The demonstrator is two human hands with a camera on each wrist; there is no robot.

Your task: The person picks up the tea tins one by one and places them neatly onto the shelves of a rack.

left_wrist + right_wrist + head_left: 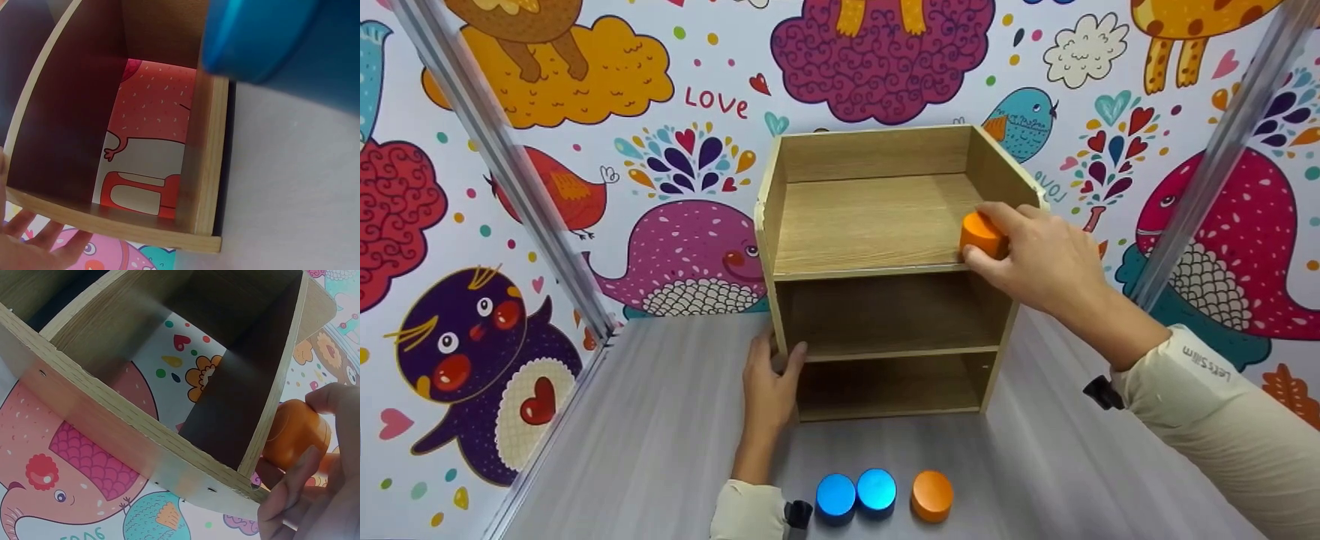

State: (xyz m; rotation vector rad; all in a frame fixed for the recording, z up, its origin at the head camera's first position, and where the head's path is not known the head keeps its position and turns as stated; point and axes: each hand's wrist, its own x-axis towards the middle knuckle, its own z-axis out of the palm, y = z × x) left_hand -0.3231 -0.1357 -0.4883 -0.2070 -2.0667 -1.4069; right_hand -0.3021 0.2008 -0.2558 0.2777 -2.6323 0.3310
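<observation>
A small wooden shelf unit [877,274] with a top deck and two open compartments stands on the grey table. My right hand [1042,259] holds an orange cylinder [981,235] between thumb and fingers at the right front of the top deck. In the right wrist view the orange cylinder [296,435] is beside a shelf board's edge. Lower down, my left hand [771,390] grips the unit's left side panel, thumb at the front edge and fingers along the outside. In the left wrist view those fingers [42,236] show beyond the panel.
Two blue cylinders [836,496] stand side by side on the table [660,420] in front of the unit, with another orange cylinder [932,495] to their right. A blue cylinder [292,45] looms close in the left wrist view. Behind is a patterned wall [682,165] with metal posts [510,165].
</observation>
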